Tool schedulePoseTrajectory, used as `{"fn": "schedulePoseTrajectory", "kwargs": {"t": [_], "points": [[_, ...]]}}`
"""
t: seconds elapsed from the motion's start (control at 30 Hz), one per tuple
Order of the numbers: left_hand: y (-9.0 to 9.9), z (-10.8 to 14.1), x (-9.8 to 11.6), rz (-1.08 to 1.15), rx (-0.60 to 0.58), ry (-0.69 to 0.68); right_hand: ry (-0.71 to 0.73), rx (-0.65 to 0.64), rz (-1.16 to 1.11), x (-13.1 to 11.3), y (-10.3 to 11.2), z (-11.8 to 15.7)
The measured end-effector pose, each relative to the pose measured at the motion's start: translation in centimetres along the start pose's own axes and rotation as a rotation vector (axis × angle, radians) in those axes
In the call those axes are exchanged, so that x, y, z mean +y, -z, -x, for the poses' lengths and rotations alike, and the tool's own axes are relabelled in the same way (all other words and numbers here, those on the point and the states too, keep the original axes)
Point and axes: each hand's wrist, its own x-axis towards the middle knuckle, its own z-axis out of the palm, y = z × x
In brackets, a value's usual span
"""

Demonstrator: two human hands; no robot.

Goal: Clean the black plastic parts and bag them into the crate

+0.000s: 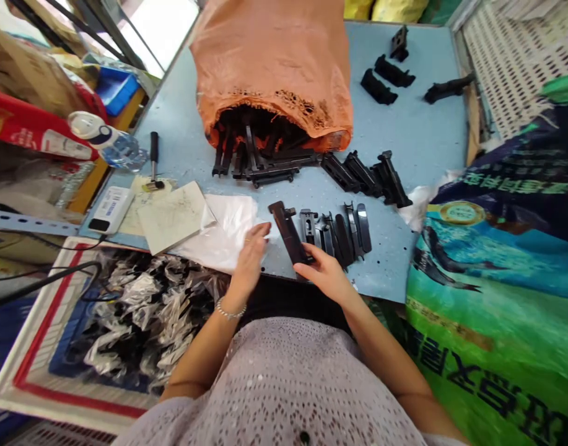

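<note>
My right hand grips the lower end of a long black plastic part, its thumb and fingers around it near the table's front edge. The part is tilted, its far end pointing up and left. To its left, my left hand holds nothing that shows; its fingers are stretched out at the right edge of a stack of clear plastic bags. Whether the fingertips touch a bag I cannot tell. Just right of the held part lies a row of several similar black parts, side by side.
An orange woven sack spills black parts onto the blue table. More parts lie right of it. Left are a hammer, cardboard pieces and a water bottle. A crate of bagged parts stands below.
</note>
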Motion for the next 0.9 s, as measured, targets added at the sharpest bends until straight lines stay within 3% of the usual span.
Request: {"fn": "schedulePoseTrajectory", "kwargs": {"t": [0.1, 0.17, 0.2, 0.27, 0.3, 0.4, 0.47, 0.5, 0.63, 0.73, 0.9], "points": [[7.1, -0.8, -1.1, -0.529, 0.346, -0.005, -0.090, -0.018, -0.181, 0.0, 0.6, -1.1], [9.4, -1.5, -2.1, -0.843, 0.540, 0.115, -0.099, -0.033, -0.250, -0.4, 0.3, -1.7], [9.3, -1.7, -2.5, -0.954, 0.573, 0.174, -0.095, -0.045, -0.281, -0.7, -0.2, -2.0], [7.3, -2.2, -3.3, -1.055, 0.523, 0.213, -0.088, -0.076, -0.335, -1.1, -1.4, -2.5], [5.6, -2.2, -3.5, -1.044, 0.441, 0.183, -0.085, -0.090, -0.356, -1.2, -2.0, -2.8], [1.4, -1.9, -3.6, -0.793, -0.010, -0.080, -0.075, -0.092, -0.398, -1.3, -2.6, -3.2], [0.7, -1.5, -3.6, -0.570, -0.199, -0.257, -0.073, -0.060, -0.408, -1.1, -2.1, -3.3], [1.0, -1.4, -3.6, -0.513, -0.174, -0.298, -0.077, -0.036, -0.413, -1.0, -1.8, -3.3], [3.8, -2.5, -4.4, -0.738, 0.255, -0.203, -0.128, 0.022, -0.473, -0.6, -1.2, -3.7], [5.5, -4.6, -5.1, -0.778, 0.232, -0.134, -0.158, 0.006, -0.529, -1.0, -1.8, -4.4], [8.0, -5.5, -5.5, -0.258, 0.226, 0.061, -0.188, -0.123, -0.625, -2.1, -3.4, -6.0]]}}
